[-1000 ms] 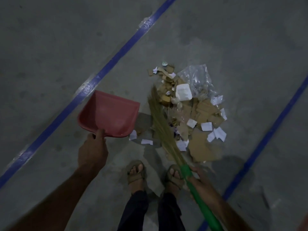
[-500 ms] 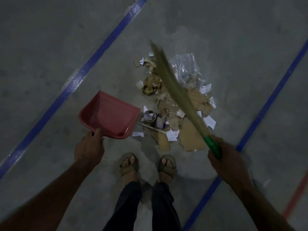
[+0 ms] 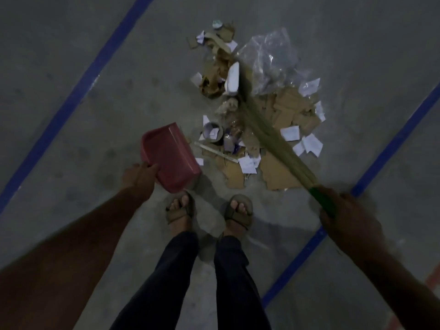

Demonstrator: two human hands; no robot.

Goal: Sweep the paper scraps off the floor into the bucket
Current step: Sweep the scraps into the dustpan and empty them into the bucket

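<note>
Item: heap of paper scraps (image 3: 289, 134) mixed with torn cardboard pieces (image 3: 292, 108), a clear plastic bag (image 3: 269, 60), a small paper cup (image 3: 212, 131) and a white block (image 3: 232, 78); lying on the concrete floor (image 3: 142, 86) between two blue floor lines (image 3: 78, 91), just ahead of the sandalled feet (image 3: 181, 208)

Tools: red dustpan (image 3: 170, 157), tilted with its open mouth turned toward the heap, just beside the nearest scraps; grass broom (image 3: 266, 132) with green handle (image 3: 321, 198), bristles laid diagonally across the heap, tip at the white block

Grips: left hand (image 3: 139, 177) wrapped round the dustpan's rear edge; right hand (image 3: 350, 222) closed round the green handle, somewhat blurred

Bucket: not in view

Step in hand, as judged: drawing the heap toward the dustpan

Handling notes: dustpan lip best pressed flat to the floor so thin paper cannot slip beneath; short low strokes from the far side of the heap toward the pan; light pressure over the plastic bag, likely to billow and scatter scraps; larger cardboard likely to jam at the pan mouth, so small loads preferred; pan to be levelled before lifting
</note>
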